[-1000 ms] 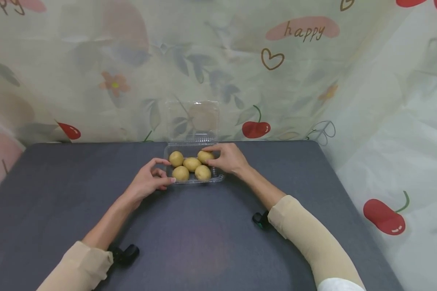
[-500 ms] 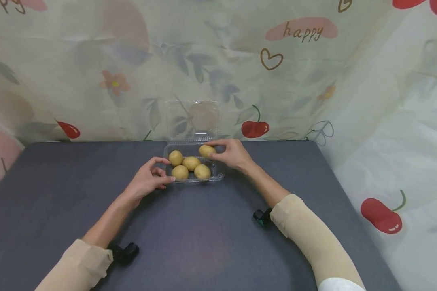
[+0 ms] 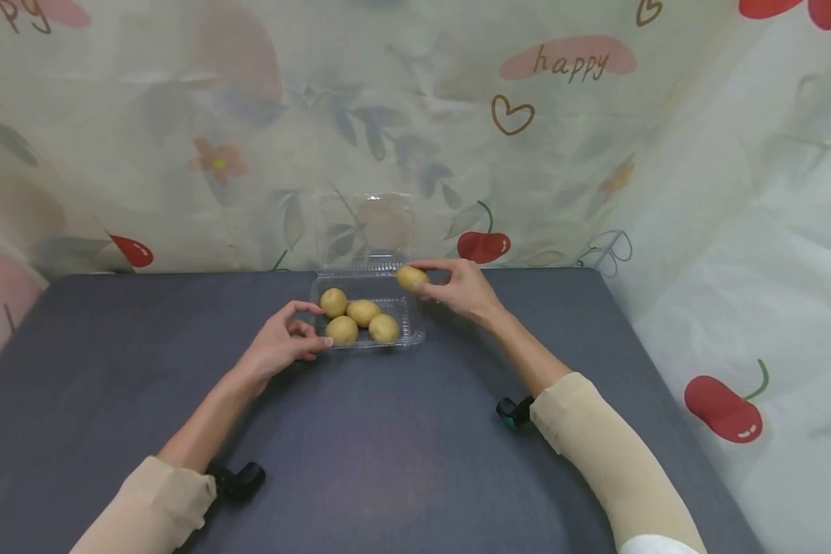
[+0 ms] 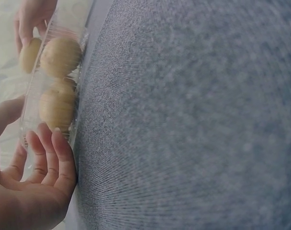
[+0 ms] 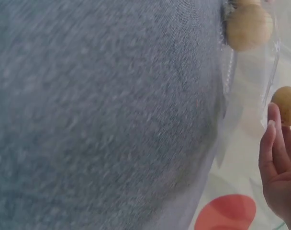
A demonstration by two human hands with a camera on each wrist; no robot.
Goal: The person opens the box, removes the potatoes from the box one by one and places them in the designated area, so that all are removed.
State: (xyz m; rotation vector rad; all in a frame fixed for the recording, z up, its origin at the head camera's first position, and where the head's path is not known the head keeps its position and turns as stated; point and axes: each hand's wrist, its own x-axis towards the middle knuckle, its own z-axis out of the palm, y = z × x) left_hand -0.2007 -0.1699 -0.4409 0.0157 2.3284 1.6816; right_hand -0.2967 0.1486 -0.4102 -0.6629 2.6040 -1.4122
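Note:
Against the back of the table is a clear plastic clamshell container [image 3: 410,312], its lid [image 3: 388,231] raised behind it. Several small yellow potatoes lie in it, one being the front-right potato [image 3: 384,328]. My left hand [image 3: 282,338] grips the container's left end, thumb and index finger at its side; in the left wrist view the other fingers [image 4: 50,155] lie against the end wall. Above the container's back-right corner, my right hand [image 3: 461,291] pinches another potato [image 3: 412,278] between thumb and fingers. The right wrist view shows that potato [image 5: 285,106] at the fingertips.
A dark grey cloth-covered table [image 3: 367,454] stretches out in front. Right behind it hangs a printed curtain [image 3: 263,154], close to the raised lid, and another sheet [image 3: 755,269] hangs along the right side.
My right hand has lifted the potato from the container's back-right spot and moved it up and to the right. My left hand stays at the container's left end.

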